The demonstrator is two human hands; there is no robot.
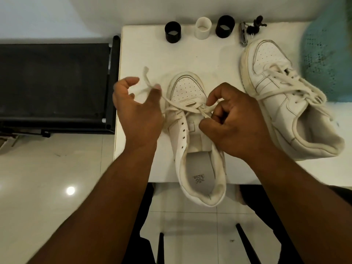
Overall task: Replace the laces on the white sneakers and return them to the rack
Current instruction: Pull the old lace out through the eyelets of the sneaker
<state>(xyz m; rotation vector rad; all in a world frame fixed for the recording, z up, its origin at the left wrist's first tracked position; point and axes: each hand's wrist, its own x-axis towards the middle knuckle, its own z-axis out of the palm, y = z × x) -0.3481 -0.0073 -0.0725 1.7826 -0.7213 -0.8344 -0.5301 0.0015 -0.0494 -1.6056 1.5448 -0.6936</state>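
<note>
While hands lace, sneaker toe away

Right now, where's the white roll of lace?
In the head view, the white lace roll stands at the table's far edge, between two black rolls, beyond the sneaker being laced.

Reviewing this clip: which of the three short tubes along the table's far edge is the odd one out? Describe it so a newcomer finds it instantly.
Start at the white table and follow its far edge. Three short open tubes stand there in a row, left of a metal clipper. The white tube is the middle one, flanked by a black tube and another black tube; it alone is pale.
</note>
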